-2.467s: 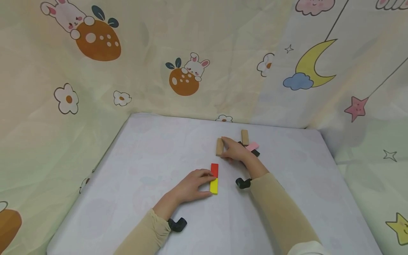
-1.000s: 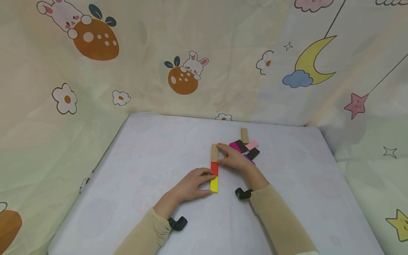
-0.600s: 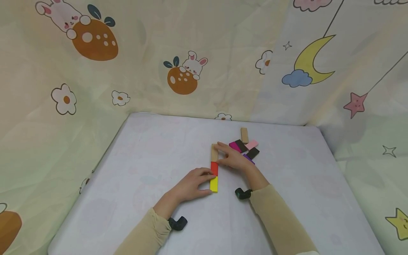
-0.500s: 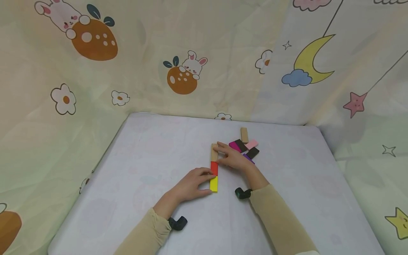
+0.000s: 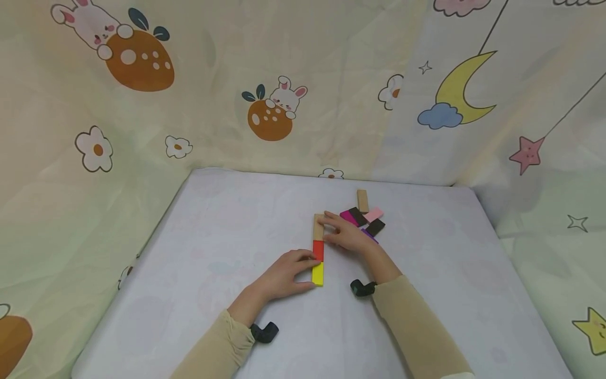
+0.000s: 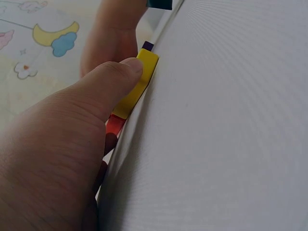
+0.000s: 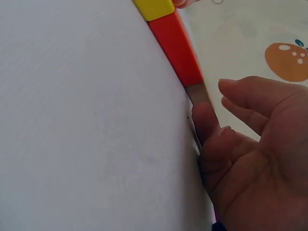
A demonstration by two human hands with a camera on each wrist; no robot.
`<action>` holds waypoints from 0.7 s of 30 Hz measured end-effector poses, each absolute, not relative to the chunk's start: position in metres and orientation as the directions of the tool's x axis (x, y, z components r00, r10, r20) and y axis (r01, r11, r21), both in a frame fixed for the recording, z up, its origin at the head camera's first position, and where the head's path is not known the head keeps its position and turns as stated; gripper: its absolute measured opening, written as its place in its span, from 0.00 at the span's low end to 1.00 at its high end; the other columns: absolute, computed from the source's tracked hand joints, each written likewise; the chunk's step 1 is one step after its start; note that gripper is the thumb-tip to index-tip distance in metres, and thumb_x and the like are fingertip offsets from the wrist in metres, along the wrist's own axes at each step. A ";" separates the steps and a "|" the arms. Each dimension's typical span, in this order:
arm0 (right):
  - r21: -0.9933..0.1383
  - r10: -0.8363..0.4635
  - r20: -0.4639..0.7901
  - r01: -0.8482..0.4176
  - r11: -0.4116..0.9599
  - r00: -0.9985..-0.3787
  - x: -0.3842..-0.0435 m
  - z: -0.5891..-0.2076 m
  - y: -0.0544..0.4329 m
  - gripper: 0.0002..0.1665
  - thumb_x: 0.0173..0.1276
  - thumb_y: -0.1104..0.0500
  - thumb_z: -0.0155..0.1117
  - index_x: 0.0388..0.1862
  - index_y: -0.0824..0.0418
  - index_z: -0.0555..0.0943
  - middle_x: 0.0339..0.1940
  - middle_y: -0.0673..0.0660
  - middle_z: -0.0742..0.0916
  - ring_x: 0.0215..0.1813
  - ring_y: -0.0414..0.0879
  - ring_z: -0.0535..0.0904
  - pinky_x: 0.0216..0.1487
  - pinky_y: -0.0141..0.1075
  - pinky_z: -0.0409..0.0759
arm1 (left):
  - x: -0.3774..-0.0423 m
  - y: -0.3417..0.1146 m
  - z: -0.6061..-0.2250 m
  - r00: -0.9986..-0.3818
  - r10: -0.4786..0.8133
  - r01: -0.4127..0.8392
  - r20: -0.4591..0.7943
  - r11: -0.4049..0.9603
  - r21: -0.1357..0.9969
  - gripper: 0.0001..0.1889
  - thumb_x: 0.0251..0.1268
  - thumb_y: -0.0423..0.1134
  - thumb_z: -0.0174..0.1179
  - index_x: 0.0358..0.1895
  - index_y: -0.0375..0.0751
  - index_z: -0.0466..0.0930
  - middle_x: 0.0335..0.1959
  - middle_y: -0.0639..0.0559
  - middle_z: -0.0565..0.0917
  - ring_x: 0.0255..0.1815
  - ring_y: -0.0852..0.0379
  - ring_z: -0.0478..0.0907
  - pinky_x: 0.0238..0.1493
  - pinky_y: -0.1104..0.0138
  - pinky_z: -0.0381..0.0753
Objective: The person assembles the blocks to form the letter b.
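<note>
In the head view, yellow [image 5: 317, 275], red [image 5: 318, 250] and plain wooden [image 5: 318, 227] blocks lie end to end in a straight line on the white table. My left hand [image 5: 285, 273] pinches the yellow block, thumb at its near end and fingers by the red joint. The left wrist view shows that thumb on the yellow block [image 6: 137, 91]. My right hand [image 5: 347, 234] holds the wooden block from its right side, a fingertip over its top and the thumb low beside the red joint. In the right wrist view, fingers partly hide the wooden block [image 7: 196, 92].
Right of the line lies a loose cluster: a magenta block [image 5: 349, 218], black blocks [image 5: 376, 227], a pink block [image 5: 374, 215] and a purple block [image 5: 371, 236] partly behind my right hand. Another wooden block [image 5: 362, 200] stands farther back. A printed cloth [image 5: 213, 105] rises behind the table.
My right hand has brought the wooden block left and nearer, against the red block's far end. One finger has since shifted onto its top. The left hand has stayed in place.
</note>
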State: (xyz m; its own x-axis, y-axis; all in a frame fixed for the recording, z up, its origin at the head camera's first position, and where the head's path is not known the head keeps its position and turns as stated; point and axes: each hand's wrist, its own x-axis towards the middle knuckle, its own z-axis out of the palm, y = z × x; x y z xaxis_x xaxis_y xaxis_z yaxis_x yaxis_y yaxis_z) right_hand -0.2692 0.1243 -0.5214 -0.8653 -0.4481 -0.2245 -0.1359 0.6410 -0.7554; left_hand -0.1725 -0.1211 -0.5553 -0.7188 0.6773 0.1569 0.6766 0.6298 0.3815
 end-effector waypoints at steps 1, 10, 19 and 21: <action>-0.749 -0.439 -0.218 -0.139 0.647 -0.872 -0.268 -0.519 0.126 0.31 0.72 0.51 0.61 0.73 0.38 0.69 0.81 0.43 0.59 0.29 0.45 0.75 0.32 0.33 0.78 | -0.172 -0.121 -0.556 -0.721 0.676 0.673 0.152 0.632 0.385 0.29 0.65 0.60 0.61 0.68 0.60 0.73 0.67 0.61 0.70 0.68 0.58 0.67 0.71 0.61 0.67; -0.784 -0.187 -0.145 -0.003 0.621 -0.972 -0.270 -0.500 0.190 0.22 0.76 0.50 0.56 0.66 0.48 0.76 0.53 0.60 0.82 0.35 0.49 0.78 0.33 0.35 0.78 | -0.172 -0.121 -0.555 -0.720 0.676 0.675 0.158 0.627 0.389 0.29 0.65 0.58 0.62 0.68 0.59 0.73 0.67 0.59 0.71 0.68 0.57 0.67 0.71 0.60 0.68; -0.674 -0.186 -0.124 -0.055 0.737 -0.975 -0.283 -0.514 0.258 0.28 0.79 0.47 0.49 0.73 0.55 0.70 0.78 0.61 0.65 0.66 0.63 0.72 0.62 0.55 0.75 | -0.172 -0.121 -0.556 -0.722 0.673 0.674 0.162 0.629 0.387 0.29 0.64 0.58 0.63 0.68 0.59 0.73 0.66 0.60 0.71 0.68 0.58 0.67 0.71 0.61 0.68; -0.662 -0.212 -0.118 -0.083 0.745 -0.970 -0.283 -0.517 0.263 0.27 0.79 0.50 0.49 0.73 0.57 0.69 0.78 0.63 0.65 0.68 0.63 0.70 0.67 0.58 0.69 | -0.172 -0.121 -0.557 -0.719 0.674 0.677 0.168 0.626 0.388 0.29 0.64 0.58 0.63 0.68 0.59 0.73 0.66 0.60 0.71 0.68 0.58 0.67 0.70 0.61 0.68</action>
State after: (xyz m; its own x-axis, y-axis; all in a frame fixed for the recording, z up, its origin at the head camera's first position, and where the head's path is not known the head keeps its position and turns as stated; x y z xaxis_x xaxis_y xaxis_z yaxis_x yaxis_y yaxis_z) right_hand -0.2833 0.2634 -0.5168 -0.9700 -0.2125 -0.1179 -0.0827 0.7450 -0.6619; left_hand -0.1723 -0.1206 -0.5568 -0.7194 0.6740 0.1681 0.6768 0.6256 0.3880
